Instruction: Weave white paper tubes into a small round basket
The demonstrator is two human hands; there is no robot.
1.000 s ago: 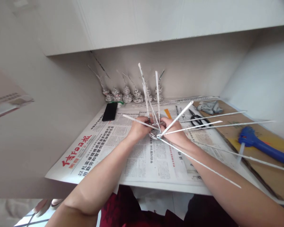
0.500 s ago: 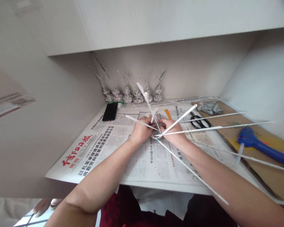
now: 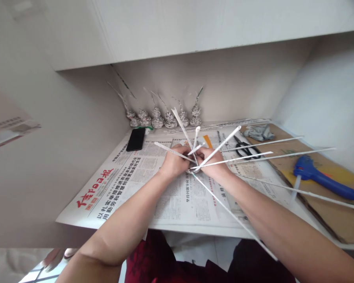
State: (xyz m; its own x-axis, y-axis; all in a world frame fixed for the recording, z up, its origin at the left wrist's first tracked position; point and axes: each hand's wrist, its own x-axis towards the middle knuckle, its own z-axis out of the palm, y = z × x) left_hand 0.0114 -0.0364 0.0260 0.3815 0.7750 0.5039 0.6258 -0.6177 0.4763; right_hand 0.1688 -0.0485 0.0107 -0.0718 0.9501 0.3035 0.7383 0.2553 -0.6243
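Between my two hands, over the newspaper, is a small woven piece of rolled newspaper (image 3: 195,169), mostly covered by my fingers. Long thin paper sticks (image 3: 224,143) fan out from it upward, to the right and toward me. My left hand (image 3: 177,160) closes on its left side, fingers curled in. On the other side my right hand (image 3: 211,160) grips it, fingertips hidden behind the sticks. Both forearms rest close to the sheet.
Several gourd-shaped woven paper pieces (image 3: 157,118) stand along the back wall. A black phone (image 3: 135,139) lies on the newspaper (image 3: 129,192) at left. At right are black scissors (image 3: 247,151), a crumpled grey cloth (image 3: 259,133), cardboard (image 3: 327,220) and a blue glue gun (image 3: 327,179). A shelf front (image 3: 194,31) overhangs.
The paper sticks over my hands have shifted; a short one now points up between them, and one at right has swung. My hands stay on the woven piece in nearly the same place.
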